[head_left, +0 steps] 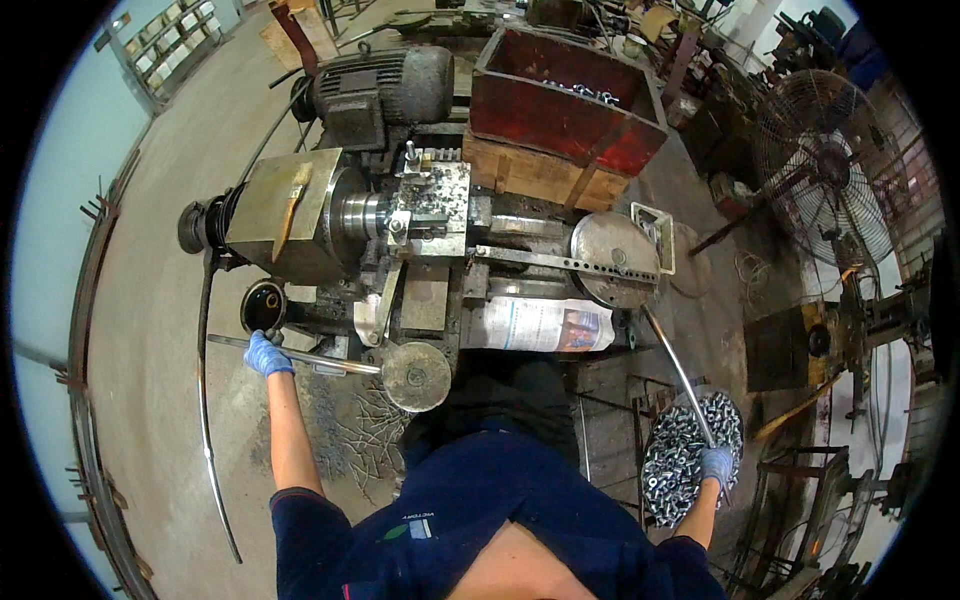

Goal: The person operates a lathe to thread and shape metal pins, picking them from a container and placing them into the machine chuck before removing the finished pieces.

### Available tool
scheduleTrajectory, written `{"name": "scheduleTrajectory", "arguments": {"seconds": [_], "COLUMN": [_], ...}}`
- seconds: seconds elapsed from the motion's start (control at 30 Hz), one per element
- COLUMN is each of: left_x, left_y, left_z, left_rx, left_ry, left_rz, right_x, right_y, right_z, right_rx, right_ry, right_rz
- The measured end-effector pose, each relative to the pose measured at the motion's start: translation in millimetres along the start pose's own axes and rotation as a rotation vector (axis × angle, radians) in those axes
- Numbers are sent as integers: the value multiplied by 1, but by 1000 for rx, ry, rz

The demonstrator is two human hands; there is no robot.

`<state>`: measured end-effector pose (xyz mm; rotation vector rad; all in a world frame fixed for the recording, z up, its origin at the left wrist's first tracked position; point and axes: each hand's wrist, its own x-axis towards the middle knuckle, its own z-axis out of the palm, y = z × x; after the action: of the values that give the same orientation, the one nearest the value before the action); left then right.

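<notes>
My left hand (268, 353), in a blue glove, is closed round a thin metal bar (335, 362) at the front left of a machine. The bar runs right to a round metal disc (416, 377). Just beyond that hand is a cup of dark liquid (263, 306) with a ring-shaped thing in it. My right hand (717, 466), gloved too, is closed round the lower end of a slanting steel lever (678, 368), which rises toward a large round plate (615, 260). Below and around this hand lies a round heap of shiny metal fasteners (675, 470).
On the machine's grey housing (285, 205) rests a brush (292, 212). Behind stand a motor (385, 88) and a red bin (570, 105) holding fasteners. A folded newspaper (545, 325) lies along the front. A perforated bar (560, 262) spans to the plate. At right stands a caged fan (830, 165).
</notes>
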<state>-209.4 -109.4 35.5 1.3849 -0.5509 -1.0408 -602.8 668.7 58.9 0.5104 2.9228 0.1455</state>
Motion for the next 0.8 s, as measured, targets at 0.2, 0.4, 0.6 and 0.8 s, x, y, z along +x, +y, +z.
{"name": "scheduleTrajectory", "arguments": {"seconds": [0.2,0.4,0.6,0.8], "left_x": [2,10,10,9], "left_y": [0,-5,-6,-4], "left_z": [-3,-4,-4,-5], "left_rx": [-15,25,-8,17], "left_ry": [-5,-5,-22,-9], "left_rz": [23,21,27,20], "right_x": [-6,-5,3,-18], "right_y": [-1,4,14,0], "right_z": [2,12,26,9], "right_rx": [9,10,-39,13], "right_ry": [39,83,83,88], "right_rz": [-16,-31,-49,7]}}
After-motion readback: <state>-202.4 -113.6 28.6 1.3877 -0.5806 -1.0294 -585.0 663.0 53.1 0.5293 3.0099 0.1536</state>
